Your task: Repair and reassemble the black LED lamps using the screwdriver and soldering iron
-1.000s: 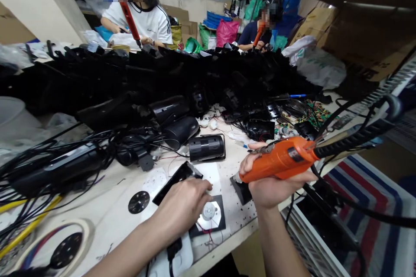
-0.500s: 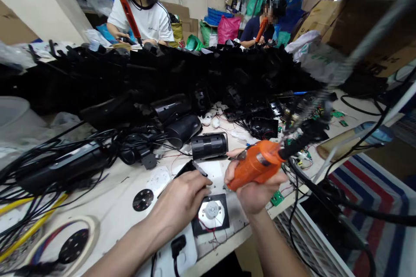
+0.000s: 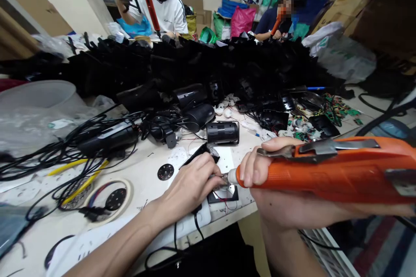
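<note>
My right hand (image 3: 276, 201) is wrapped round an orange electric screwdriver (image 3: 328, 169), held nearly level with its tip pointing left. The tip meets the fingertips of my left hand (image 3: 196, 177), which are pinched together. Whatever they pinch is too small or hidden to make out. Right below the fingers lies a square black plate (image 3: 232, 195) with a light-coloured centre and thin red wires, partly covered by the hand. A black housing part (image 3: 198, 152) rests just behind my left hand. Farther back stands a black cylindrical housing (image 3: 222, 133).
A heap of black parts (image 3: 195, 60) spans the back. Tangled black cables (image 3: 107, 130), a tape roll (image 3: 128, 201) and a round black disc (image 3: 165, 172) lie leftward. Small circuit boards (image 3: 341, 110) are scattered right. Two people sit across the table with orange screwdrivers near them.
The screwdriver has swung from upright over the table to nearly level, its tip now at my left fingertips. My view has shifted left. The co-worker at left has raised a hand holding a black part.
</note>
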The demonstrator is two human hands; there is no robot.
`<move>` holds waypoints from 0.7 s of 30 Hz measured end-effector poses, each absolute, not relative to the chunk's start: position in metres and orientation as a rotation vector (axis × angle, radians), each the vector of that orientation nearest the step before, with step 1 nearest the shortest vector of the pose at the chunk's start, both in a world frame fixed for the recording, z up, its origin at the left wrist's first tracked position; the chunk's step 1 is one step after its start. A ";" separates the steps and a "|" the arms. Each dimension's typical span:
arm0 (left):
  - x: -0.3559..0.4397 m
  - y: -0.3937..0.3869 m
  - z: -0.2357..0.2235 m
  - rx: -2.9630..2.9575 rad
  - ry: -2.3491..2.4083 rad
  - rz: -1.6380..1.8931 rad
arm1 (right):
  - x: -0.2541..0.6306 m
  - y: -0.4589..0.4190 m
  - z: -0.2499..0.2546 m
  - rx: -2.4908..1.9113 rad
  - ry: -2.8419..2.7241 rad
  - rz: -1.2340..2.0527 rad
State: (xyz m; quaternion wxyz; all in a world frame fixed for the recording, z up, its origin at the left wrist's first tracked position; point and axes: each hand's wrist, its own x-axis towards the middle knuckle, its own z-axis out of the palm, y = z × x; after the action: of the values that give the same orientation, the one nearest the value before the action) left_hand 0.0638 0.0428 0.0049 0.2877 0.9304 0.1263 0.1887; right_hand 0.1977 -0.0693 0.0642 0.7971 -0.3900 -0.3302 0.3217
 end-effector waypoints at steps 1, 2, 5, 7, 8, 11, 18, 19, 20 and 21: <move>0.061 0.041 0.006 2.517 0.343 0.503 | 0.195 -0.069 0.066 -0.811 -0.723 0.676; 0.058 0.040 0.007 2.553 0.346 0.501 | 0.192 -0.068 0.068 -0.791 -0.733 0.669; 0.053 0.038 0.008 2.628 0.338 0.529 | 0.183 -0.066 0.074 -0.748 -0.732 0.712; 0.051 0.038 0.008 2.640 0.310 0.585 | 0.178 -0.066 0.077 -0.727 -0.743 0.714; 0.051 0.038 0.007 2.639 0.290 0.617 | 0.176 -0.066 0.079 -0.719 -0.760 0.701; 0.048 0.038 0.005 2.624 0.235 0.659 | 0.174 -0.065 0.081 -0.705 -0.797 0.676; 0.043 0.039 0.004 2.405 0.343 0.330 | 0.177 -0.053 0.064 -0.742 -0.816 0.882; 0.044 0.039 0.005 2.383 0.381 0.282 | 0.176 -0.050 0.061 -0.759 -0.814 0.864; 0.045 0.039 0.005 2.374 0.417 0.242 | 0.175 -0.048 0.058 -0.778 -0.820 0.842; 0.047 0.038 0.006 2.374 0.448 0.209 | 0.174 -0.046 0.055 -0.794 -0.836 0.828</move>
State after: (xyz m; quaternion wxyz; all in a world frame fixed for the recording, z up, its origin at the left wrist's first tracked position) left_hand 0.0468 0.0383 0.0059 0.3507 0.9168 0.1732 0.0806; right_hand 0.1741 -0.0457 0.0549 0.7584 -0.3646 -0.3838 0.3803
